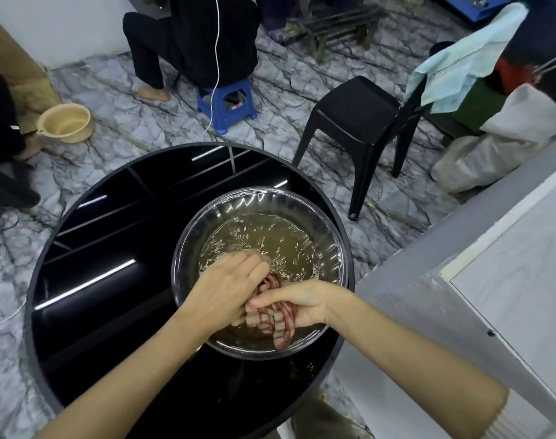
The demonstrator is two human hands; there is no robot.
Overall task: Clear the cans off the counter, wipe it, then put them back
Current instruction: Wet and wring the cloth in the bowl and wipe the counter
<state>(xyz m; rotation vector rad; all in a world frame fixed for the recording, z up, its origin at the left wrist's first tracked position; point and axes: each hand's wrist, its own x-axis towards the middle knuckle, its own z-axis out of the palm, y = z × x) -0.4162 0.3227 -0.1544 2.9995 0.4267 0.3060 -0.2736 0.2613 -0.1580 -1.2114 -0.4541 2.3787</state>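
Observation:
A clear glass bowl [325,213] holding cloudy yellowish water sits on the right part of a round black glossy table [118,280]. Over the bowl's near side both my hands hold a wet red-and-white striped cloth [278,324]. My left hand [229,283] grips the cloth's upper end, fingers curled at the water's surface. My right hand [298,304] grips its lower part, and a twisted tail of cloth hangs down inside the bowl. No cans are in view.
A grey-white counter [504,280] runs along the right. On the marbled floor stand a black plastic stool [359,118], a blue stool [229,103] with a seated person, a beige basin [66,122], and bags [498,147] at the far right.

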